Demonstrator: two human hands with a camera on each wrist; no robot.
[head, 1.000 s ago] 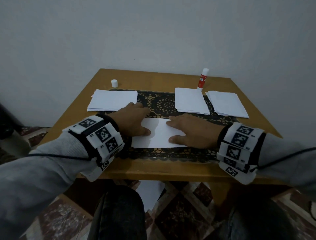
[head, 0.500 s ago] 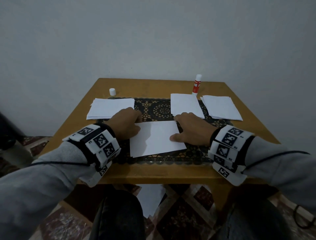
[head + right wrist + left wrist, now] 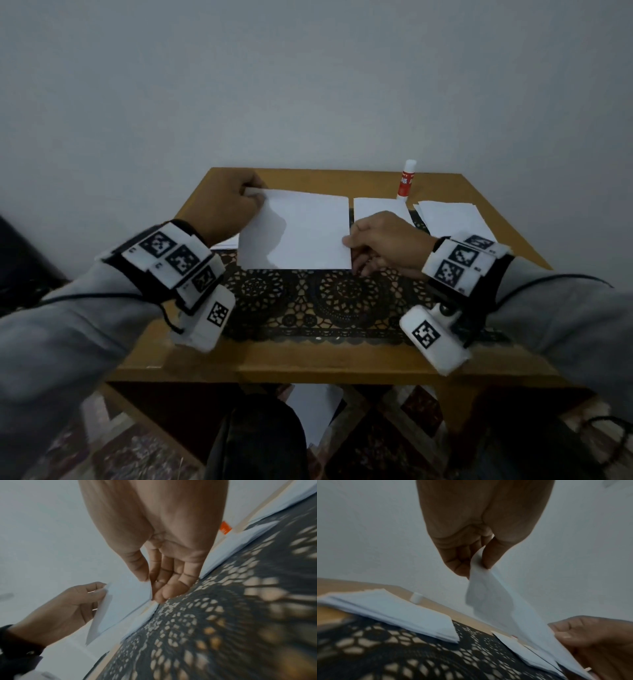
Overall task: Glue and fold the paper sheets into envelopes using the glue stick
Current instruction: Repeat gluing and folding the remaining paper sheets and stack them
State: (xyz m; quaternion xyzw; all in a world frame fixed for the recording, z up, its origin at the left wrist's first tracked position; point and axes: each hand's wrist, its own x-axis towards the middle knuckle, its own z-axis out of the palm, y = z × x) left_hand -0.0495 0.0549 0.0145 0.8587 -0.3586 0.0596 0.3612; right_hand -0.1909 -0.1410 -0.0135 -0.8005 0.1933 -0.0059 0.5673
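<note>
A white folded paper sheet (image 3: 301, 233) is lifted off the lace mat (image 3: 329, 301) and held upright between both hands. My left hand (image 3: 236, 202) pinches its top left corner, thumb against fingers (image 3: 481, 559). My right hand (image 3: 380, 240) pinches the sheet's lower right edge, thumb on the near face and fingers (image 3: 164, 588) behind. The same sheet (image 3: 126, 599) shows in the right wrist view. The red-and-white glue stick (image 3: 406, 180) stands uncapped at the table's far right edge. Its white cap (image 3: 416, 597) sits at the far left.
A paper stack (image 3: 388, 609) lies on the left, mostly hidden behind the lifted sheet in the head view. Two more paper piles (image 3: 376, 209) (image 3: 452, 219) lie at the back right. The wooden table (image 3: 342, 363) stands against a plain wall. A loose sheet (image 3: 313, 411) lies on the floor below.
The sheet lay flat on the mat under both hands. Now both hands have pinched it and lifted it up and toward the back left.
</note>
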